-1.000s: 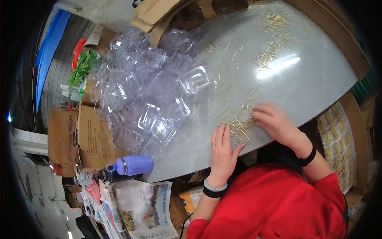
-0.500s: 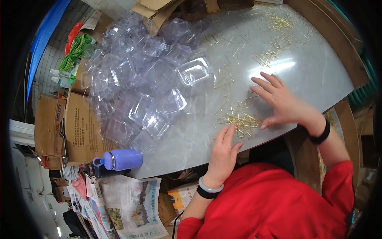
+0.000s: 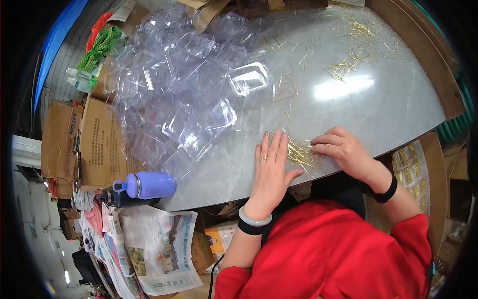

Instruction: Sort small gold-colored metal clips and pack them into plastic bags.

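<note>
On the grey tabletop (image 3: pixel 209 192) near its front edge lies a small heap of thin gold-coloured bent wire pieces (image 3: pixel 300 155). My left hand (image 3: pixel 271 167) rests flat along the heap's left side, fingers stretched out, with a ring, a pale bangle and a black band at the wrist. At the heap's right side is my right hand (image 3: pixel 346 151), its fingers bent and drawn together with the tips against the wires. Whatever lies between those fingertips is too small to make out.
Clear plastic boxes (image 3: pixel 184 94) pile up on the left. More gold wires (image 3: pixel 356 30) lie scattered at the far right. A purple bottle (image 3: pixel 154 185) stands at the left front edge, beside cardboard boxes (image 3: pixel 104 144). Bagged gold pieces (image 3: pixel 412 172) sit in a carton lower right.
My right hand has come nearer and its spread fingers have drawn together at the heap. My left hand has moved slightly left and forward and flattened beside the wires, which look more gathered.
</note>
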`<action>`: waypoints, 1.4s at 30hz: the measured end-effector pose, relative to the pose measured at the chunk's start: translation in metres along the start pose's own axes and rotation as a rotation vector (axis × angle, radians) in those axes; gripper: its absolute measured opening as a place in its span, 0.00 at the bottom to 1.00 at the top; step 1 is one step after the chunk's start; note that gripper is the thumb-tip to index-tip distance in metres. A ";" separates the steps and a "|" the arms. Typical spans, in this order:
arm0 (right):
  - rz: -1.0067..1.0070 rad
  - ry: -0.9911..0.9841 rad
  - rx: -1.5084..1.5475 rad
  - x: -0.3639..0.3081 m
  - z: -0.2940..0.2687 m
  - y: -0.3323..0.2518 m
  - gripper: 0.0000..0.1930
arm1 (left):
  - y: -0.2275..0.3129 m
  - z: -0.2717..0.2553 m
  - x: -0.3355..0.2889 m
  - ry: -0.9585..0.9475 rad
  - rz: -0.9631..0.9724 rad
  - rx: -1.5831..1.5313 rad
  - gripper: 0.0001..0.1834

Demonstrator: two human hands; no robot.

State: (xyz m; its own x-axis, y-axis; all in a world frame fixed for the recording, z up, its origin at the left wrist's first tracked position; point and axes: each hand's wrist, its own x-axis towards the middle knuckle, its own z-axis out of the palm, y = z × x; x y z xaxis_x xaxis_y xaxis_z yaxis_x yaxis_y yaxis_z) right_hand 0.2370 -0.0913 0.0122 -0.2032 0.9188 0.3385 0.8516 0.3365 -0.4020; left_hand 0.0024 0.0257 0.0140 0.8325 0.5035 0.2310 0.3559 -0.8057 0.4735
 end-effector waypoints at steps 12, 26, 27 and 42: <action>0.151 0.042 -0.087 0.007 0.024 -0.046 0.33 | 0.021 0.029 -0.004 0.138 -0.120 -0.190 0.41; -0.086 -0.268 -0.267 0.090 -0.018 -0.006 0.38 | 0.007 0.014 -0.018 0.155 -0.094 -0.021 0.43; -0.071 -0.325 -0.257 0.090 -0.022 -0.005 0.40 | 0.007 0.013 -0.018 0.151 -0.099 -0.028 0.44; 0.245 0.033 -0.181 0.017 -0.002 -0.024 0.47 | 0.013 0.025 -0.008 0.007 0.017 -0.001 0.39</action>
State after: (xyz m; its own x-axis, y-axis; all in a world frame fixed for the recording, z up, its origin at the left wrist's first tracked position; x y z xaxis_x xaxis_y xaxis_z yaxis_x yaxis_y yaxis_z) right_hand 0.2139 -0.0842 0.0296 0.0318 0.9599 0.2787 0.9460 0.0611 -0.3183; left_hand 0.0109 0.0030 -0.0028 0.8358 0.4914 0.2448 0.3408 -0.8140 0.4705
